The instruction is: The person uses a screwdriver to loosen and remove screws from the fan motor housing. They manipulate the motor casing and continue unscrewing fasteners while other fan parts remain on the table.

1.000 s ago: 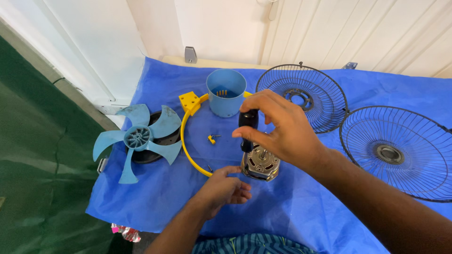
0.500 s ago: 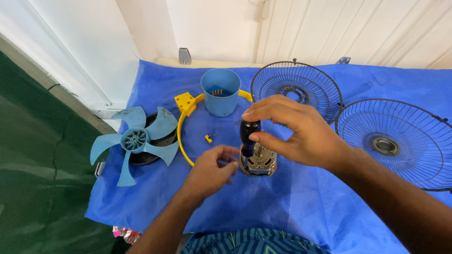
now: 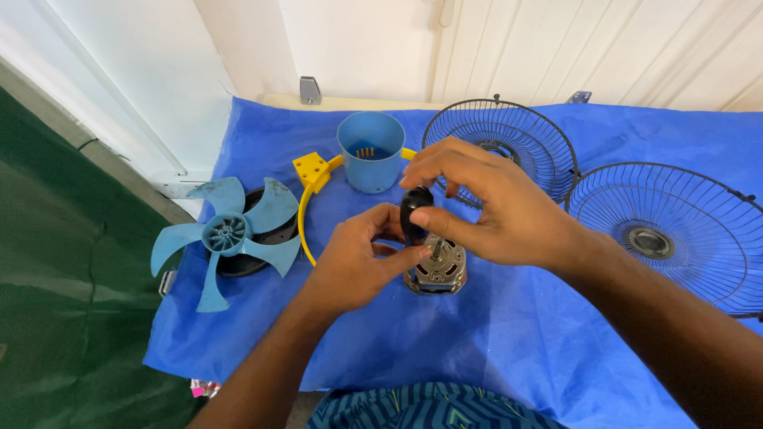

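A blue sheet (image 3: 493, 349) covers the surface, wrinkled in places, running back to a pale wall and a ribbed white panel at the rear; on the left, green floor (image 3: 56, 302) drops away beside the sheet's edge.

Near the middle of the sheet sits a small metal fan motor (image 3: 437, 274), its shaft pointing up. The right hand (image 3: 493, 210) is curled above it, thumb and fingers closed around a black screwdriver handle (image 3: 415, 216) held upright over the motor. The left hand (image 3: 358, 262) comes in from below, fingers half bent, thumb and fingertip touching the lower part of the handle just beside the motor's shaft; whether it grips anything small there cannot be told.

Behind the hands stands a blue cylindrical housing (image 3: 371, 151), open at the top, with a yellow ring (image 3: 311, 179) curving around it. To the left, a blue 5-bladed fan blade (image 3: 226, 236) lies on a black round part. To the right, 2 black wire grilles (image 3: 509, 147) (image 3: 675, 230) lie side by side, edges touching.
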